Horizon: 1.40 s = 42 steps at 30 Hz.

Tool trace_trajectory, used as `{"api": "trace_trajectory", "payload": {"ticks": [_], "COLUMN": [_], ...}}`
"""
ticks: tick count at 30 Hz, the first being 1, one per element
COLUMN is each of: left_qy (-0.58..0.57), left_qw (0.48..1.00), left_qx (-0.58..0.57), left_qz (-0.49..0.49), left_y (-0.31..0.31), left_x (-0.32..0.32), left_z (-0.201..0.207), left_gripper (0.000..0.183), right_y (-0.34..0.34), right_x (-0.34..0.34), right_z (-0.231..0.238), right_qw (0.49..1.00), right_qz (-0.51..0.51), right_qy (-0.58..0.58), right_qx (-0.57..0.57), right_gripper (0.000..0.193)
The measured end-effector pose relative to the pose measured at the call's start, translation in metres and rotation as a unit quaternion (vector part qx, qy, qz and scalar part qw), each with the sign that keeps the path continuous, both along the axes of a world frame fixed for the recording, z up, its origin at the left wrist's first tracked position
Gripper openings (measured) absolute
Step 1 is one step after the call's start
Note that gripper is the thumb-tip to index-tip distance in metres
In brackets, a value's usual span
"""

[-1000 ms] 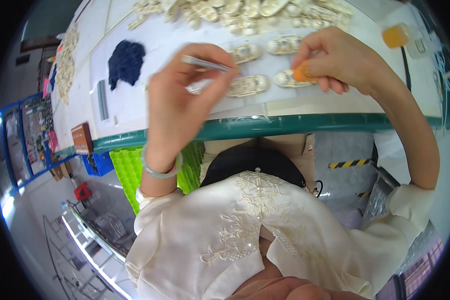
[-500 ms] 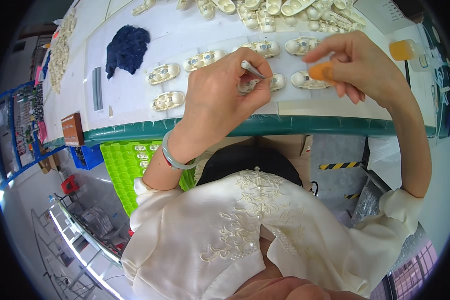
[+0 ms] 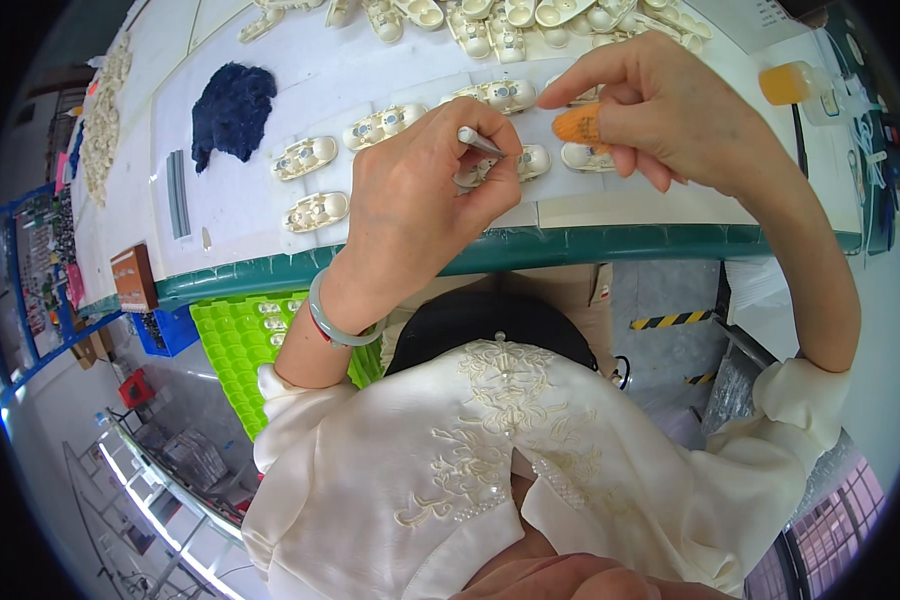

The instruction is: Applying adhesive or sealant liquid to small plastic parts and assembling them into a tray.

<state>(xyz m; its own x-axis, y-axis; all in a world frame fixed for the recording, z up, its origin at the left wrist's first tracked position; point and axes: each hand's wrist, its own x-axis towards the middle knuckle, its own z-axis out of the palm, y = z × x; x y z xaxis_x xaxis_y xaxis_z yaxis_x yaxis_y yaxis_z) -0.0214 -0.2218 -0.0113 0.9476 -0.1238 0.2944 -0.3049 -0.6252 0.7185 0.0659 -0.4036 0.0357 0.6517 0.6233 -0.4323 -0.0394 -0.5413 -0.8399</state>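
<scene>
My left hand (image 3: pixel 410 190) is closed around a slim silvery tool (image 3: pixel 478 142), held like a pen. The tool angles down over a cream plastic shell (image 3: pixel 534 161), which the fingers partly cover; its tip is hard to make out. To the right, my right hand (image 3: pixel 670 125) hovers over the far-right shells, index finger and thumb apart, with nothing visible between them. An orange finger cot (image 3: pixel 577 125) covers its thumb. Below the thumb lies another cream shell (image 3: pixel 588 157). More such shells (image 3: pixel 305 157) sit in two rows on the white sheet (image 3: pixel 260 205).
A dark blue clump of soft material (image 3: pixel 232 112) and grey strips (image 3: pixel 178 195) lie at left. A pile of cream parts (image 3: pixel 490 30) lines the far side. A bottle of amber liquid (image 3: pixel 785 84) stands at right. The table's green edge (image 3: pixel 610 242) runs before me; a green tray (image 3: pixel 225 345) is below.
My right hand has moved left, closer to the left hand and the shell under it. The left hand keeps its hold on the silvery tool. The whole view has shifted slightly.
</scene>
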Motion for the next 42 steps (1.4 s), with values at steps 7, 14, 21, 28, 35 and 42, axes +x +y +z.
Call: {"api": "trace_trajectory", "payload": {"ticks": [7,14,21,28,35,42], "left_qy": [0.000,0.030,0.160,0.134,0.116,0.125], "left_qw": [1.000,0.985,0.974,0.984,0.990,0.992], "left_qx": [-0.003,-0.166,-0.158,-0.114,-0.083,-0.031], "left_qz": [-0.006,0.044,-0.010,-0.024,-0.009,-0.006], "left_y": [0.001,0.033,0.032,0.025,0.024,0.020], "left_x": [0.001,0.008,0.001,-0.003,-0.004,-0.006], "left_z": [0.000,0.009,0.028,0.009,0.006,0.014], "left_gripper": [0.017,0.012,0.015,0.011,0.013,0.014], "right_y": [0.017,0.022,0.025,0.026,0.026,0.031], "right_x": [-0.004,-0.004,-0.003,-0.006,-0.006,-0.006], "right_z": [-0.023,-0.012,-0.013,-0.012,-0.006,-0.010], "right_qw": [0.998,0.997,0.997,0.998,0.999,0.996], "right_qz": [0.046,0.048,0.041,0.036,0.026,0.065], "right_qy": [0.031,0.062,0.055,0.031,0.042,0.055], "right_qx": [0.018,-0.024,-0.031,-0.042,-0.002,-0.027], "right_gripper": [0.022,0.013,0.015,0.014,0.021,0.022]}}
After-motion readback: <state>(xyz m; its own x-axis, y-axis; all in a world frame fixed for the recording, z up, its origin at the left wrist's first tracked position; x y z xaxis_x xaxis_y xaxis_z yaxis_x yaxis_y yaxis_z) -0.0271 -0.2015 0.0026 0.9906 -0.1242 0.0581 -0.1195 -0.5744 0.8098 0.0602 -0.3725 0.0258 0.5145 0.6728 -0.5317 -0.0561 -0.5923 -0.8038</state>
